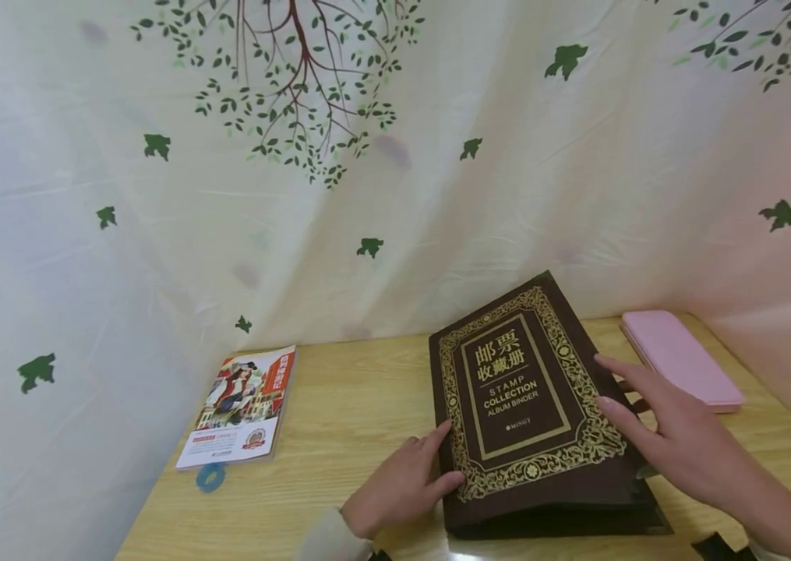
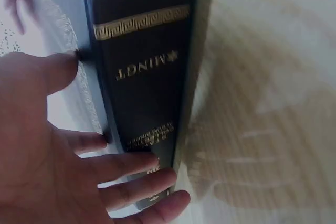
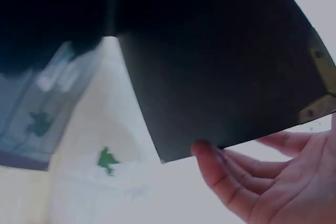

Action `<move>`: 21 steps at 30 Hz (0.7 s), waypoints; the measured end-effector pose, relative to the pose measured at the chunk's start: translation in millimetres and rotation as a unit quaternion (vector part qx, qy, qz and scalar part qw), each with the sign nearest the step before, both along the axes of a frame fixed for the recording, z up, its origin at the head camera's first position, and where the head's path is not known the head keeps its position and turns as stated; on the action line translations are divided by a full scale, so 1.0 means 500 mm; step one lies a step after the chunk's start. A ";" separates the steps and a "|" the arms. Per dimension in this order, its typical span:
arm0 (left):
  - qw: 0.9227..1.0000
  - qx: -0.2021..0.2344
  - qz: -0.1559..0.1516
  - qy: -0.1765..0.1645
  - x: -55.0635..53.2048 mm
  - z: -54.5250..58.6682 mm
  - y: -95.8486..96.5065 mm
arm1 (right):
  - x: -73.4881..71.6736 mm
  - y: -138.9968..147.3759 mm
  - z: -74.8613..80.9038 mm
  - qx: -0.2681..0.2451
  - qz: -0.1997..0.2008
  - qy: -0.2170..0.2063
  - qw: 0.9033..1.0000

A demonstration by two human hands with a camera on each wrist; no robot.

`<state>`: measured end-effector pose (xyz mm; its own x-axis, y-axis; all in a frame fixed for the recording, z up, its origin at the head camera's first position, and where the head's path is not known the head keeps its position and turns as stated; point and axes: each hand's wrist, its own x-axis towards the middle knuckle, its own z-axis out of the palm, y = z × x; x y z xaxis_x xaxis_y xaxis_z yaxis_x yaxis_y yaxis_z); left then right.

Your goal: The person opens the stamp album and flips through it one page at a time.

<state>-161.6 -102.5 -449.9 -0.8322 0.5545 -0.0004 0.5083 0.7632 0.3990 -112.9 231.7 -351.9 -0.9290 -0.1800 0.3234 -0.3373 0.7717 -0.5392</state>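
Note:
A dark brown stamp album (image 1: 517,452) with gold ornament and lettering lies on the table, its front cover tilted up at the right. My left hand (image 1: 398,481) rests against the spine side, thumb and index on the cover's left edge. In the left wrist view its fingers extend loosely along the spine (image 2: 144,90). At the cover's right edge, my right hand (image 1: 690,436) holds the cover between thumb and fingers. The right wrist view shows the cover's dark inner side (image 3: 205,93) with a fingertip on its edge. Most of the inside is hidden.
On the left of the table (image 1: 339,405) lies a booklet (image 1: 237,409) with a colourful cover, and a blue ring (image 1: 210,478) sits at its lower edge. A pink case (image 1: 679,358) is right of the album. Behind hangs a leaf-patterned curtain (image 1: 437,202).

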 end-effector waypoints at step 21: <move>0.987 0.116 0.021 0.113 0.003 0.102 -0.066 | -0.030 -0.082 0.036 -0.110 0.196 0.084 0.971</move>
<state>-159.9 -135.4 -399.0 -0.8185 0.4837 0.3100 0.5745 0.6866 0.4456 -127.8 190.5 -333.7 -0.7332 -0.4191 0.5355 -0.6799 0.4382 -0.5880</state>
